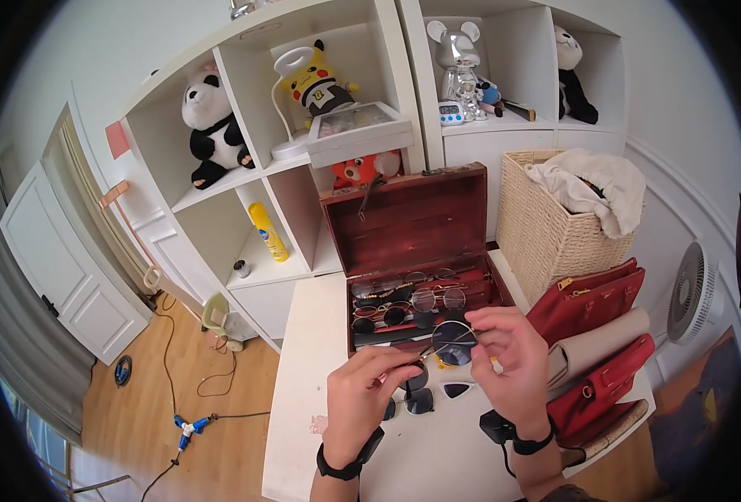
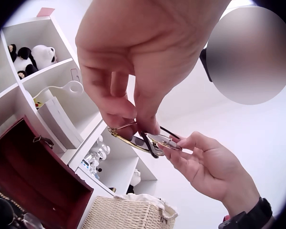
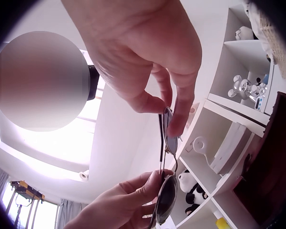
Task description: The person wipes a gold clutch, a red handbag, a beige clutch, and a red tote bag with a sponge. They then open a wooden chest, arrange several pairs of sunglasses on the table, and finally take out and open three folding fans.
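Wht table (image 1: 304, 335) below, open red case (image 1: 416, 230) just beyond; L hand (image 1: 360, 393) & R hand (image 1: 513, 356) apart, each pinching the sunglasses (image 1: 452, 351), held up betw them, long axis running roughly L to R, neither hand clearly nearer

left — black wristband (image 1: 337, 472) | right — black wristband (image 1: 534, 445), boxy module (image 1: 495, 427), thin cable (image 1: 506, 461)

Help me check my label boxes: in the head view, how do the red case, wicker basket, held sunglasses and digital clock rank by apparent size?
Largest to smallest, as they look there:
1. Red case
2. Wicker basket
3. Held sunglasses, partly hidden, and enlarged by nearness to the camera
4. Digital clock
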The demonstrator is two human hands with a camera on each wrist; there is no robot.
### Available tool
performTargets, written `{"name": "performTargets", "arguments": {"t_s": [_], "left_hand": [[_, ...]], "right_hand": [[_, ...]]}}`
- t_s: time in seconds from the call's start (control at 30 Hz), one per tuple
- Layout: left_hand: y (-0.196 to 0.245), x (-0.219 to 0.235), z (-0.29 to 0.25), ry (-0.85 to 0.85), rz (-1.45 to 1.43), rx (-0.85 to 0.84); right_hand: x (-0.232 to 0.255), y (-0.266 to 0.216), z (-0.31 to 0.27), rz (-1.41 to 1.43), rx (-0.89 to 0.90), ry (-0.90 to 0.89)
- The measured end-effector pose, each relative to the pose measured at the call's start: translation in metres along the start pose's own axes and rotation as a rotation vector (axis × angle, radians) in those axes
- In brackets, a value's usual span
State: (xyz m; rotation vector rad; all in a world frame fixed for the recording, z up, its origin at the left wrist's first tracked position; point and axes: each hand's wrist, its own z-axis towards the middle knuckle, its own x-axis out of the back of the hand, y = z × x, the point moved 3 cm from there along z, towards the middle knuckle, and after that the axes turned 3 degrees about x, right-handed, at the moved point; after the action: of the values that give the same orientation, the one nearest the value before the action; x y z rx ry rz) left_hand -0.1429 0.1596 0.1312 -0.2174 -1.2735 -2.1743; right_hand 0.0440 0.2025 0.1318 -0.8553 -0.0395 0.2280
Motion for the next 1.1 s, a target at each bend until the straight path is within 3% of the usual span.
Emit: {"name": "performTargets", "arguments": {"t_s": [0.07,0.2,0.27,0.33,0.43,0.7,0.87,1.03,1.1], "left_hand": [[0.001,-0.002,0.0,-0.021,0.01,0.002],[-0.001,0.0,-0.001,-0.06,0.051,-0.006],[-0.008,0.0,-0.002,-0.059,0.057,-0.049],[-0.021,0.004,-0.005,0.134,-0.434,0.054],[-0.015,0.01,-0.007,0.179,-0.502,0.126],[-0.02,0.003,-0.009,0.092,-0.709,0.079],[-0.025,-0.003,-0.011,0.072,-0.695,0.2],[-0.021,-0.01,-0.007,0.023,-0.674,0.183],[-0.023,-0.006,-0.005,-0.084,-0.631,0.255]], "right_hand": [[-0.003,-0.002,-0.003,-0.143,0.155,0.02],[-0.009,-0.007,-0.004,-0.169,0.179,-0.062],[-0.011,-0.007,-0.004,0.016,0.14,-0.062],[-0.007,0.001,-0.002,-0.077,0.2,-0.081],[-0.011,-0.002,0.002,-0.222,0.235,-0.14],[-0.035,-0.005,-0.005,-0.22,0.098,-0.331],[-0.038,-0.007,-0.007,-0.275,0.098,-0.311],[-0.033,-0.007,-0.003,-0.386,0.174,-0.272],[-0.029,-0.007,-0.002,-0.417,0.156,-0.288]]}}
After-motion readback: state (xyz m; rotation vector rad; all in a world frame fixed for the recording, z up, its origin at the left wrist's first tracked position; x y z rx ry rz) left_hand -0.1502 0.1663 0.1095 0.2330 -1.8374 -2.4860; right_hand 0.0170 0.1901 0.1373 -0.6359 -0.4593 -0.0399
